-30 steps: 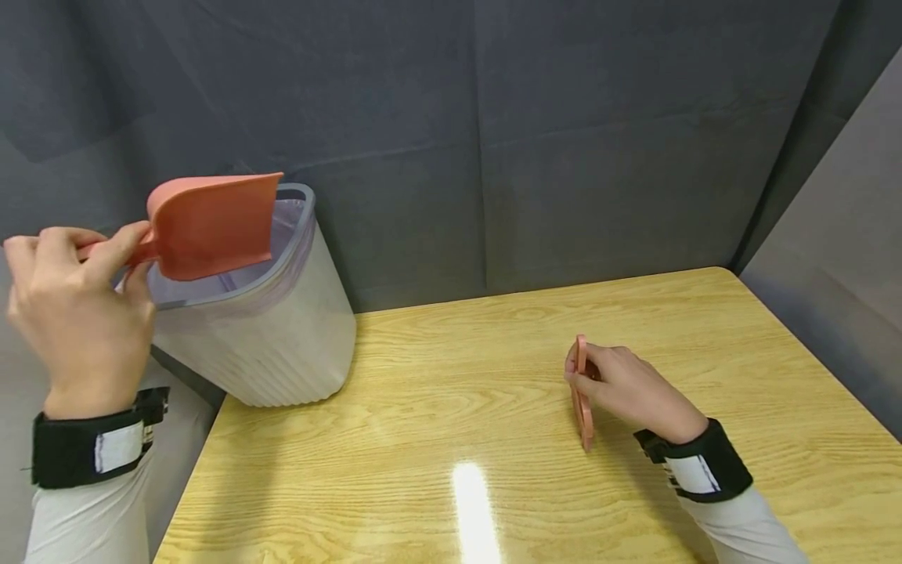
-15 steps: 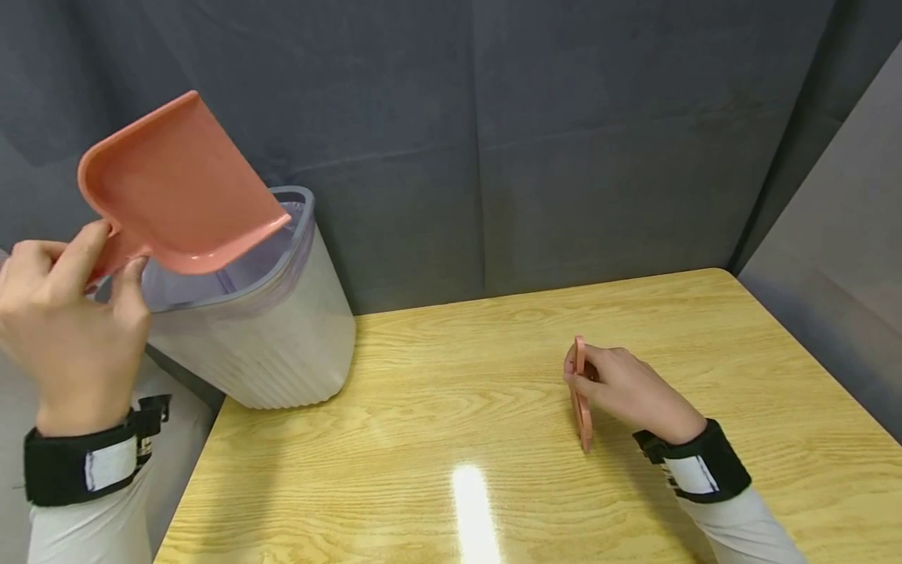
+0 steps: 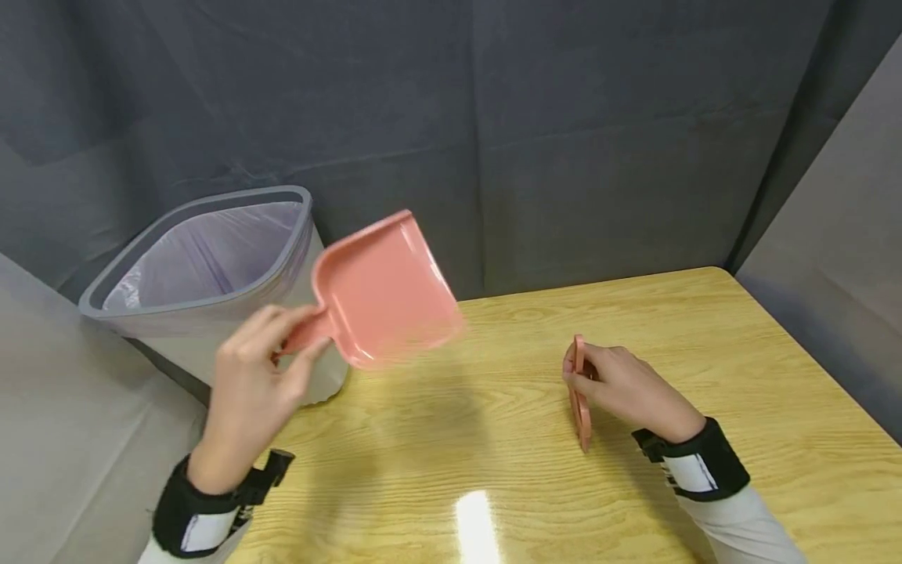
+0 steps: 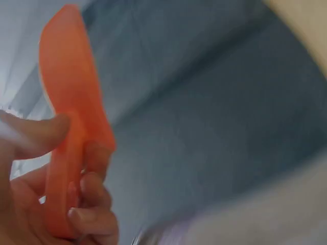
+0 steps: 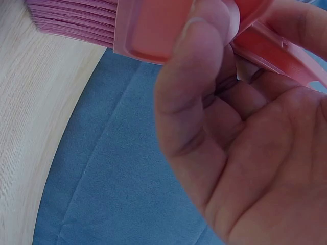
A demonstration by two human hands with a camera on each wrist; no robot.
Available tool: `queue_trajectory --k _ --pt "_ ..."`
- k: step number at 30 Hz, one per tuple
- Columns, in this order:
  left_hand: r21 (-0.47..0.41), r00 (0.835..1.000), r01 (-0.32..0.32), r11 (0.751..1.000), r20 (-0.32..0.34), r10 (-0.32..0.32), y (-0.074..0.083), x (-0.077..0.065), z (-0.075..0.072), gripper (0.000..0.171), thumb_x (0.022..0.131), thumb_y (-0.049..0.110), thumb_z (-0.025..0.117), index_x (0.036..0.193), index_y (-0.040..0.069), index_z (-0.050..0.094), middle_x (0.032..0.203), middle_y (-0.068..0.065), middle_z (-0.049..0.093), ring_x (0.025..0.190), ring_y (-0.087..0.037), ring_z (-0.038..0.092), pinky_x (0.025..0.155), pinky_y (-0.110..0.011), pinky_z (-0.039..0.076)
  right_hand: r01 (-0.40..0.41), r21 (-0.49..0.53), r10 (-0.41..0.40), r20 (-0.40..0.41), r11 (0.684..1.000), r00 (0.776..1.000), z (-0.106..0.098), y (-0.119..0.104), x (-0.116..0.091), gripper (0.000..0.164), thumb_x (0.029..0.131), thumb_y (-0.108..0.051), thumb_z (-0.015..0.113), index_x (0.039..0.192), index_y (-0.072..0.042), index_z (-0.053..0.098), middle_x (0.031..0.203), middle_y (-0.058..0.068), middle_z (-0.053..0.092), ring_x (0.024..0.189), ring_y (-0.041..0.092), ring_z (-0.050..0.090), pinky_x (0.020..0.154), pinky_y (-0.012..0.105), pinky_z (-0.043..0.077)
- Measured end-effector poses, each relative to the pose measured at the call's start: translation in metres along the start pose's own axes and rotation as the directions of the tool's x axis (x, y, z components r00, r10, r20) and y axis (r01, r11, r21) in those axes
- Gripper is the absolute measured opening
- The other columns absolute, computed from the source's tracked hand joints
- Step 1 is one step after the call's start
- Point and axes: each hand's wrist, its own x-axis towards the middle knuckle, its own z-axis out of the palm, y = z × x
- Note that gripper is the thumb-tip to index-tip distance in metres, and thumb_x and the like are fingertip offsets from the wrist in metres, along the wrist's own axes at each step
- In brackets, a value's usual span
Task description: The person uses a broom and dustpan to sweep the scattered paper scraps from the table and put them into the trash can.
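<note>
A pink dustpan (image 3: 384,286) is held up in the air by its handle in my left hand (image 3: 250,384), just right of the bin. In the left wrist view, thumb and fingers wrap round the orange-looking handle (image 4: 64,189). The pan's far edge is blurred. Over the right part of the table my right hand (image 3: 627,388) pinches a small pink brush (image 3: 579,407). From the right wrist view, the brush's purple bristles (image 5: 76,20) touch or nearly touch the wood; I cannot tell which. My fingers hide part of its handle.
A pale bin (image 3: 176,333) with a grey rim and a purple-tinted liner (image 3: 218,251) stands at the left. Grey cloth (image 3: 599,141) hangs behind the wooden table (image 3: 521,501) and along both sides.
My left hand has swung right and slightly down with the dustpan, from above the bin to its right side, turning the pan on the way. The right hand and brush stay put.
</note>
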Motion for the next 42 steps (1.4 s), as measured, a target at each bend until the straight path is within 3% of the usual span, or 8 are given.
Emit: queue_trajectory --k 3,8,11,19,26,35,42 --pt "-0.047 0.984 0.023 0.999 0.177 -0.014 0.010 -0.018 0.036 0.033 0.083 0.012 0.087 0.113 0.004 0.077 0.092 -0.004 0.070 0.073 -0.015 0.057 0.062 -0.031 0.047 -0.002 -0.005 0.002 -0.002 1.000 1.000 0.000 0.001 0.000 0.012 0.106 -0.020 0.060 0.102 -0.011 0.067 0.083 -0.002 0.062 0.069 0.013 0.053 0.062 0.029 0.040" --pt "-0.051 0.905 0.125 0.991 0.416 -0.093 0.009 -0.044 0.089 0.031 0.084 0.020 0.088 0.111 0.009 0.079 0.089 0.002 0.068 0.071 -0.010 0.056 0.063 -0.029 0.046 -0.006 0.000 0.006 -0.002 1.000 1.000 0.001 0.001 0.001 0.012 0.106 -0.020 0.059 0.102 -0.011 0.067 0.083 -0.002 0.061 0.070 0.013 0.053 0.063 0.030 0.041" --pt "-0.058 0.864 0.157 0.986 0.493 -0.108 0.006 -0.058 0.113 0.028 0.084 0.022 0.087 0.108 0.010 0.080 0.083 0.006 0.065 0.067 -0.007 0.053 0.061 -0.026 0.044 -0.004 0.003 0.004 0.003 1.000 1.000 0.002 0.000 0.001 0.013 0.107 -0.020 0.059 0.101 -0.011 0.067 0.082 -0.002 0.061 0.069 0.013 0.053 0.062 0.030 0.041" --pt "-0.111 0.787 0.236 0.965 0.604 -0.123 0.007 -0.089 0.150 0.025 0.086 0.023 0.086 0.107 0.010 0.080 0.084 0.003 0.067 0.069 -0.007 0.053 0.059 -0.025 0.043 -0.011 0.006 0.011 0.008 1.000 1.000 0.001 -0.002 0.002 0.014 0.107 -0.023 0.058 0.102 -0.012 0.066 0.083 -0.001 0.060 0.073 0.014 0.054 0.065 0.031 0.042" --pt "-0.142 0.778 0.253 0.957 0.618 -0.114 0.007 -0.102 0.163 0.020 0.088 0.028 0.084 0.102 0.014 0.081 0.076 0.010 0.060 0.066 -0.005 0.049 0.055 -0.023 0.038 0.006 0.013 -0.007 0.007 1.000 1.000 0.001 -0.001 0.002 0.018 0.107 -0.025 0.058 0.102 -0.011 0.067 0.081 -0.003 0.061 0.070 0.012 0.054 0.063 0.030 0.041" --pt "-0.148 0.754 0.290 0.945 0.644 -0.130 0.010 -0.107 0.167 0.024 0.089 0.025 0.084 0.107 0.010 0.080 0.091 0.003 0.070 0.073 -0.007 0.054 0.060 -0.024 0.043 0.028 0.022 -0.028 0.001 0.999 1.000 0.002 -0.001 0.002 0.018 0.108 -0.025 0.056 0.104 -0.011 0.065 0.083 -0.002 0.059 0.073 0.015 0.053 0.064 0.030 0.042" --pt "-0.140 0.745 0.276 0.951 0.657 -0.120 0.008 -0.107 0.172 0.021 0.089 0.022 0.084 0.106 0.011 0.080 0.090 0.002 0.071 0.074 -0.008 0.056 0.061 -0.025 0.043 0.041 0.013 -0.041 -0.009 0.999 0.999 0.004 -0.003 0.003 0.005 0.105 -0.015 0.061 0.102 -0.011 0.063 0.086 0.000 0.056 0.075 0.016 0.051 0.064 0.031 0.042"
